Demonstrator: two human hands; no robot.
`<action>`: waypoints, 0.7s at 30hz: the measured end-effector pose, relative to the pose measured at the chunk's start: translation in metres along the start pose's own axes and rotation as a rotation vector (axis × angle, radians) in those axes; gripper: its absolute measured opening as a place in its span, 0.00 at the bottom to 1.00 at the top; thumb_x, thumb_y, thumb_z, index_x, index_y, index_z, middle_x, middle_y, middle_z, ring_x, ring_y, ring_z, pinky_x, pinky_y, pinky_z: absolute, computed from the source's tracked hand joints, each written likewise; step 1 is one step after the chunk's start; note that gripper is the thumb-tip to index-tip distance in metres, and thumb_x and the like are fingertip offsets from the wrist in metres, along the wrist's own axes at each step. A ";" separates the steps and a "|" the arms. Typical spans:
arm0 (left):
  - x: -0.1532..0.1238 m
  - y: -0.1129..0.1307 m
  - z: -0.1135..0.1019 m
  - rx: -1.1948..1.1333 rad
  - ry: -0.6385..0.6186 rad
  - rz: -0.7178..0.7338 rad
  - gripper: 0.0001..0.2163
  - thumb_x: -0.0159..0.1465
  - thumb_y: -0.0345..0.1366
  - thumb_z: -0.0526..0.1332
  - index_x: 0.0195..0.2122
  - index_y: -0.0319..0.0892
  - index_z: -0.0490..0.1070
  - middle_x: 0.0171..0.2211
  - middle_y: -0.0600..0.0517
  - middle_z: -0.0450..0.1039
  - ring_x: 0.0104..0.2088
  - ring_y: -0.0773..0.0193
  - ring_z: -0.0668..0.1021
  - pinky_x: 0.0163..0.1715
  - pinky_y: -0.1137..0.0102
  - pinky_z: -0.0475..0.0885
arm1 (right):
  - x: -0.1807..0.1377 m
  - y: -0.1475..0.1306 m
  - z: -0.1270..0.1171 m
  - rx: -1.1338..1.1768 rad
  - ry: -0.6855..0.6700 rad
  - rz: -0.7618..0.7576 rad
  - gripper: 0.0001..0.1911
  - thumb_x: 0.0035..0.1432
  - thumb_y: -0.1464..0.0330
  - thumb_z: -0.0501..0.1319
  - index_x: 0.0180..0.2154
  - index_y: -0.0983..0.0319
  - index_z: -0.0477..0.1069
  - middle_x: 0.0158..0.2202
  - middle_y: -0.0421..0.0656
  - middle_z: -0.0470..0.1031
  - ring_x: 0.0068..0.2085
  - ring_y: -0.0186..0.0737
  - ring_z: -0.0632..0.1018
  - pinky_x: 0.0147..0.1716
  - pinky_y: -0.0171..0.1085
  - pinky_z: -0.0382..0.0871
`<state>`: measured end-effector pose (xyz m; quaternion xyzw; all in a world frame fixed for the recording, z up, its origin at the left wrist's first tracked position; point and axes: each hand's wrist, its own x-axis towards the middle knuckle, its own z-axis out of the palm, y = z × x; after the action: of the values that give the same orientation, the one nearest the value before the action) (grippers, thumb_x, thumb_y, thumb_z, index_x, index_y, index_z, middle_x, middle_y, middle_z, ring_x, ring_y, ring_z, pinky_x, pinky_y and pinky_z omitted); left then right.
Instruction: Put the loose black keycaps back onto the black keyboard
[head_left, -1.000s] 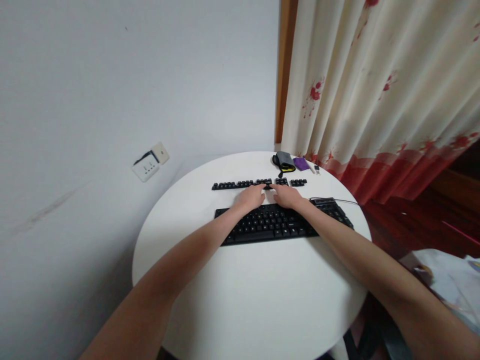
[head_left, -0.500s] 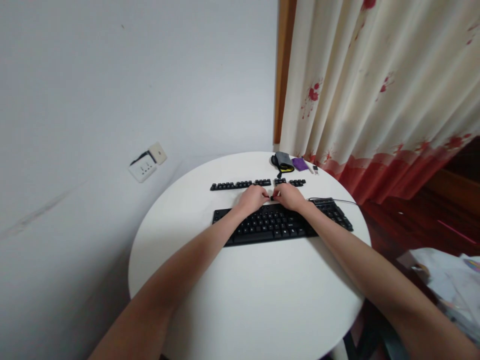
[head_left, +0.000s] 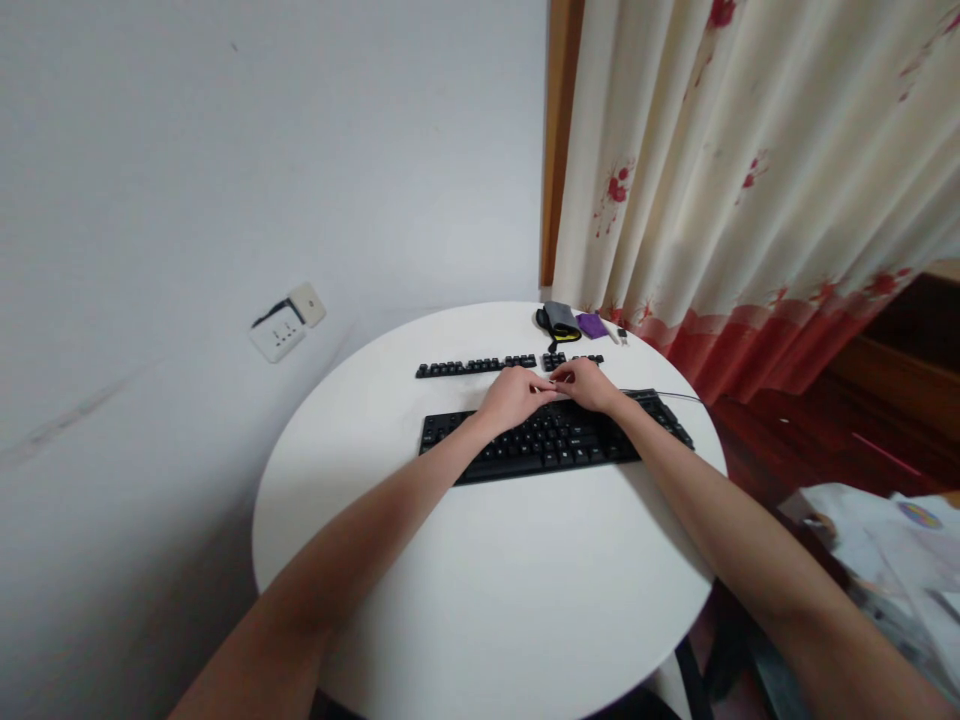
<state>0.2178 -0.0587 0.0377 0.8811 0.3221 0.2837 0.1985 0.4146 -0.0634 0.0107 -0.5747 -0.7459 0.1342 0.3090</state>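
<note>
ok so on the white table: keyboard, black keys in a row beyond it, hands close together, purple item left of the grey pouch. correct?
No: the head view shows the purple item right of the grey pouch. Rest stands: on the white table, keyboard, black keys in a row beyond it, left hand and right hand close together.

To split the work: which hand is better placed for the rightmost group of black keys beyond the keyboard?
Likely the right hand: it sits just in front of that key group, partly hiding it. The left hand is farther away, with the right hand in between.
</note>
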 end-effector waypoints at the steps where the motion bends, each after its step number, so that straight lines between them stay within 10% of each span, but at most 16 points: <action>1: -0.003 0.005 0.006 -0.020 -0.010 0.023 0.08 0.61 0.37 0.65 0.39 0.46 0.82 0.34 0.51 0.82 0.33 0.62 0.80 0.38 0.69 0.72 | 0.000 0.002 0.000 0.013 0.007 0.006 0.07 0.53 0.71 0.65 0.35 0.65 0.80 0.32 0.45 0.81 0.32 0.38 0.77 0.35 0.34 0.69; 7: -0.019 0.014 0.037 0.011 -0.026 0.165 0.08 0.64 0.34 0.62 0.39 0.45 0.81 0.39 0.51 0.81 0.40 0.60 0.79 0.45 0.66 0.72 | 0.001 0.009 0.002 0.018 0.060 0.067 0.06 0.52 0.72 0.65 0.33 0.64 0.81 0.32 0.45 0.81 0.32 0.38 0.78 0.35 0.34 0.70; 21: -0.025 0.018 0.036 0.091 -0.022 0.146 0.08 0.65 0.35 0.60 0.38 0.46 0.81 0.39 0.52 0.80 0.42 0.59 0.75 0.47 0.64 0.70 | 0.002 0.011 0.000 0.008 0.040 0.116 0.07 0.52 0.71 0.65 0.34 0.65 0.80 0.34 0.46 0.81 0.36 0.39 0.78 0.39 0.35 0.70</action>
<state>0.2328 -0.0952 0.0105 0.9135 0.2673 0.2727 0.1408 0.4233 -0.0584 0.0049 -0.6185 -0.7043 0.1432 0.3177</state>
